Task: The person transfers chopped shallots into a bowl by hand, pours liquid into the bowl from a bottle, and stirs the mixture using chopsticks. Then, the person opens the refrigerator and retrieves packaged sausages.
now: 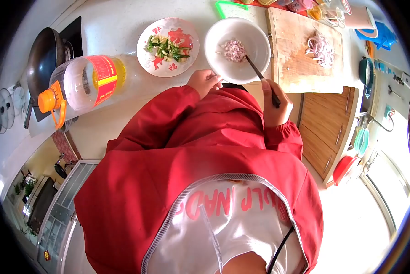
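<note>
A white bowl (258,45) stands near the counter's front edge with a small heap of chopped red onion (234,50) in it. My left hand (205,83) is closed at the bowl's near-left rim, fingers curled against it. My right hand (277,103) grips dark chopsticks (256,69), slanted over the bowl's right rim with their tips in the onion. Left of the bowl lies a white plate (143,57) with red patterns, bearing cut green and pale pieces (168,49).
A wooden cutting board (296,77) with sliced red onion (321,49) lies to the right. On the left are a large oil bottle (88,82) with an orange cap and a dark wok (45,59). Jars (319,11) line the back right.
</note>
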### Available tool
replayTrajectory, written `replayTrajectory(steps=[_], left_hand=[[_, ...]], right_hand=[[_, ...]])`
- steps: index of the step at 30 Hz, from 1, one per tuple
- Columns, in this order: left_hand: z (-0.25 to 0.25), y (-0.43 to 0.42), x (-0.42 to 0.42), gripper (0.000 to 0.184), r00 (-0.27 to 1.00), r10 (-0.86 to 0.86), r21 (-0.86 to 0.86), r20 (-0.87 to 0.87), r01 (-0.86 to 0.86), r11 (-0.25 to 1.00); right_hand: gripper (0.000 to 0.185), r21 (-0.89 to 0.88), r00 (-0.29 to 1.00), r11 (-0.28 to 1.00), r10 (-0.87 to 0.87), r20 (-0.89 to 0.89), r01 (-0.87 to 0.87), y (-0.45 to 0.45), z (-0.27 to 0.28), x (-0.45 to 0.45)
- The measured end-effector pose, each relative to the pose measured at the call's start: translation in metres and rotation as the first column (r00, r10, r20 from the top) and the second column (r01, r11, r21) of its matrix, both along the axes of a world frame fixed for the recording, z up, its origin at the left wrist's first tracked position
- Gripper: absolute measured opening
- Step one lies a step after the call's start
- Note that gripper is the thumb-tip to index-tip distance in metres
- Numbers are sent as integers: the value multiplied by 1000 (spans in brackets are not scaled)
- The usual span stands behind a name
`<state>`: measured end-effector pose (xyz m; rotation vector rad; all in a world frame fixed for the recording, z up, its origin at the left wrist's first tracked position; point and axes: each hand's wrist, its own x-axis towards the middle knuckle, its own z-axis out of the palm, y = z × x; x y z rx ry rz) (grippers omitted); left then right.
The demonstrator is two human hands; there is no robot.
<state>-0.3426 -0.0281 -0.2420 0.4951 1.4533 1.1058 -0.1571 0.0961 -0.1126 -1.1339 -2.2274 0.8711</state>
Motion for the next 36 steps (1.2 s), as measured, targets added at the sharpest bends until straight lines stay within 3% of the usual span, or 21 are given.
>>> replayTrajectory(steps=[4, 7, 8, 12, 15, 16, 19, 21, 25, 29, 30, 33, 35, 36], left_hand=[[1, -2, -1, 29, 1000, -6, 7, 3, 6, 1000], [4, 0, -1, 29, 1000, -8, 12, 18, 8, 1000], [5, 0, -1, 29, 1000, -2, 11, 29, 2, 1000], [4, 0, -1, 29, 999, -2, -5, 34, 2, 1000], [4, 0, -2, 29, 999, -7, -18, 45, 8, 1000], [3, 0, -2, 29, 999, -3, -19, 49, 4, 1000], [4, 0, -2, 28, 999, -2, -13, 47, 2, 1000], [4, 0, -2, 28, 999, 3, -8, 50, -2, 1000], [0, 0, -1, 27, 998, 6, -28, 62, -4, 1000], [1, 0, -2, 26, 999, -6, -14, 47, 7, 1000], [0, -1, -1, 27, 998, 7, -18, 69, -6, 1000], [-3, 1, 2, 29, 991, 43, -38, 129, -39, 999], [-4, 3, 5, 32, 984, 59, -63, 165, -49, 997], [-2, 6, 4, 33, 990, 50, -70, 130, -41, 997]], right_hand=[[12, -166, 988, 975, -154, -31, 146, 2, 9, 1], [12, -218, 991, 968, -131, -22, 123, 6, -4, 12], [13, -308, 983, 942, -168, -77, 137, 5, -5, 9], [18, -344, 957, 928, -220, -191, 145, 12, -26, -8], [19, -412, 948, 910, -167, -272, 42, 18, -32, -14], [21, -356, 972, 934, -106, -210, 25, 20, -30, -11], [21, -435, 970, 900, -121, -212, 18, 25, -23, -5], [20, -492, 936, 866, -241, -256, 88, 31, -25, -7], [21, -433, 976, 901, -86, -199, -9, 38, -36, -11], [24, -628, 944, 773, -264, -200, 83, 53, -16, -7], [24, -597, 938, 791, -294, -182, 132, 59, -18, -5], [24, -550, 915, 835, -214, -343, -11, 68, -31, -15], [23, -550, 960, 825, -34, -279, -131, 68, -39, -12], [22, -615, 968, 781, -60, -245, -107, 63, -24, -15]])
